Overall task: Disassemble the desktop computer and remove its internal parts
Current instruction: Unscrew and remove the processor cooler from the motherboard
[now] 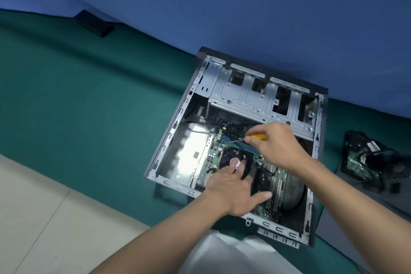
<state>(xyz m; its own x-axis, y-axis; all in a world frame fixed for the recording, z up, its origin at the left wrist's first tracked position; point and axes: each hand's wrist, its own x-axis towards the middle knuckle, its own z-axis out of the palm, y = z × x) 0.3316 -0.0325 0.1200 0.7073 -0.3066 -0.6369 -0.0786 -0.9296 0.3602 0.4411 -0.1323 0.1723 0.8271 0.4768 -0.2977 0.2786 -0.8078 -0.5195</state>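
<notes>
R grip (278,144) round 1 screwdriver (259,136)

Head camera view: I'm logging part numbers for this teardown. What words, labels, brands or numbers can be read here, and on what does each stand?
No text in this view can be read.
White sticker on the removed part right of the case: blurred, unreadable.
Motherboard printing: too small to read.
</notes>
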